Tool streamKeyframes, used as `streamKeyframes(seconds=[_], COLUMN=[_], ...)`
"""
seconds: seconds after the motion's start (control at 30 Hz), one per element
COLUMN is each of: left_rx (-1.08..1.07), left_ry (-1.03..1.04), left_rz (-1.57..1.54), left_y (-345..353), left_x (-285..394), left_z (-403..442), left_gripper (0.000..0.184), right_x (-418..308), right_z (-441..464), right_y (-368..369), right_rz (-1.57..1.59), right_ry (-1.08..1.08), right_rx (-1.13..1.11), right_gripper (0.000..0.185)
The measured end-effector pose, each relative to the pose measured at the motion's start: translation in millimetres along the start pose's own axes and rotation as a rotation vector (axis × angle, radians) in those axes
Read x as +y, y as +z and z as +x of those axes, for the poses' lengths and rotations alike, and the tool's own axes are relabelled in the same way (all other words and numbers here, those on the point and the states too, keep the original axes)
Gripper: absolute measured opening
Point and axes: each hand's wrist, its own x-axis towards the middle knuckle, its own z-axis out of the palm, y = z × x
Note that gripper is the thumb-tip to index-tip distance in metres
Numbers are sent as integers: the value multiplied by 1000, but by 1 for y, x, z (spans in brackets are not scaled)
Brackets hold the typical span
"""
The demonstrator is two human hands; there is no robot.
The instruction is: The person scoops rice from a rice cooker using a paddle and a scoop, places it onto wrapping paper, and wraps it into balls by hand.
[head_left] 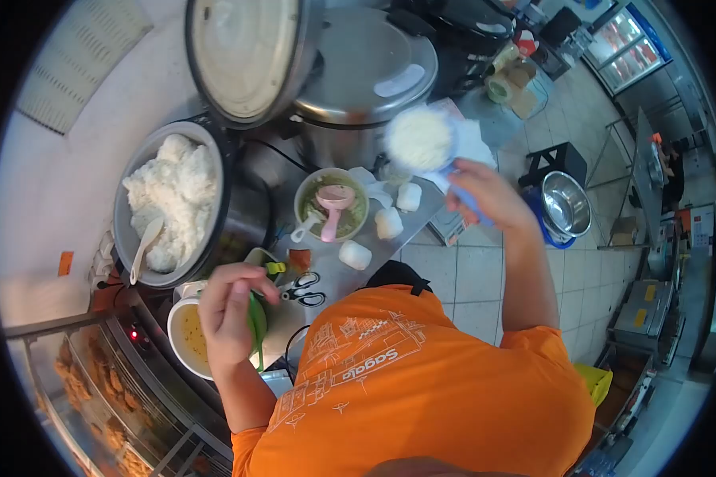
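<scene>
My right hand (489, 195) is closed around the blue handle of a round scoop (463, 168), held out over the counter's edge. White rice (419, 139) fills the scoop. Closer to the camera on the left, my left hand (235, 306) is raised with loosely bent fingers and nothing visible in it. Behind it are a white tub of yellowish sauce (189, 334) and something green (256, 322). A rice cooker pot (126, 226) at the left holds a heap of rice, with a white rice paddle (146, 248) resting in it.
A bowl (302, 191) holds a pink scoop (332, 208) and a white utensil. Several white rice-like pieces (388, 223) lie beside it. Scissors (306, 290) lie near my left hand. A large lidded cooker (366, 71) stands behind; a food display case (95, 381) is lower left.
</scene>
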Motion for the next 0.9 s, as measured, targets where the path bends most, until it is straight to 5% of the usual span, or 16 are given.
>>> streamKeyframes(seconds=[0.2, 0.4, 0.47, 0.53, 0.67, 0.73, 0.83, 0.9], left_rx=[-464, -458, -446, -458, -604, -684, -583, -588], left_ry=[-268, -288, -233, -226, -260, -312, -24, -36], left_rz=[299, 468, 592, 667, 1067, 1193, 1235, 1206], left_y=[100, 244, 288, 324, 374, 381, 384, 380], left_x=[-30, -123, -167, -216, -287, -309, -333, -343], left_z=[50, 109, 130, 144, 158, 163, 162, 159], left_gripper=[26, 21, 23, 25, 28, 30, 34, 36], right_x=[24, 37, 80, 135, 305, 297, 278, 276], right_z=[19, 67, 93, 126, 182, 177, 174, 176], right_y=[-134, -224, -234, -244, -216, -215, -220, -229], right_rz=[40, -78, -451, -889, -1273, -1255, -1240, -794], right_ry=[-100, -411, -661, -915, -455, -413, -331, -283], right_rx=[496, 753, 864, 821, 296, 252, 175, 127], right_gripper=[44, 54, 56, 59, 81, 82, 75, 67])
